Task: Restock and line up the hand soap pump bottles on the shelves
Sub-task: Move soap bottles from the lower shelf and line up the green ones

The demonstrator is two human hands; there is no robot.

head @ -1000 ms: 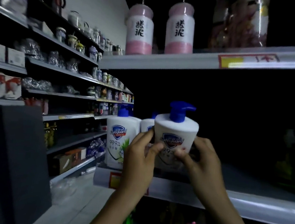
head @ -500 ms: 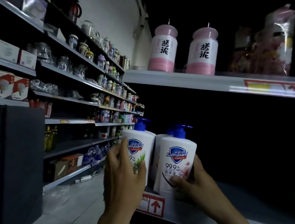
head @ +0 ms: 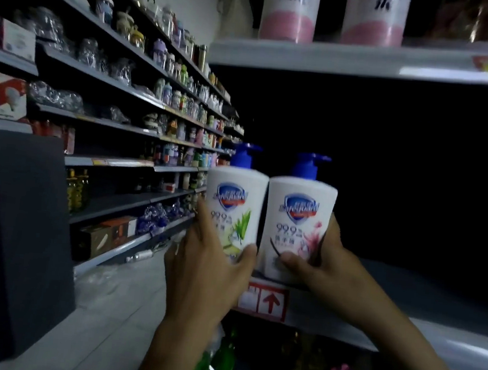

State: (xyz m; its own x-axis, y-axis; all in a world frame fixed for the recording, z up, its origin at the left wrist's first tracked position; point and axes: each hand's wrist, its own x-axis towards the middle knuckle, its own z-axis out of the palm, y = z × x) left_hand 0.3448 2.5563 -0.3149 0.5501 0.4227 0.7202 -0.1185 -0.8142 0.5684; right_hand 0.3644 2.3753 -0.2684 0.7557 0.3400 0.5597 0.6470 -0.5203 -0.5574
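Two white plastic pump bottles are seen upright and touching side by side at the front left corner of a grey metal shelf. Each has a smooth, rounded body topped by a glossy blue pump head, with the spout turned to the right. A blue shield logo and "99.9" are printed on both. The left bottle is marked with green leaves, the right bottle with pink flowers.

The left bottle is gripped low down by the left hand, whose fingers are curled round its left side, with the thumb pressed on the front. The right bottle is held likewise by the right hand: the fingers are wrapped round its right side and the thumb is laid across the lower label.

The right bottle's base is set at the shelf's front edge. The left one's base is hidden by the hand. A red-framed arrow tag is fixed to the shelf lip below. Two pink-and-white tubs are stood on the upper shelf.
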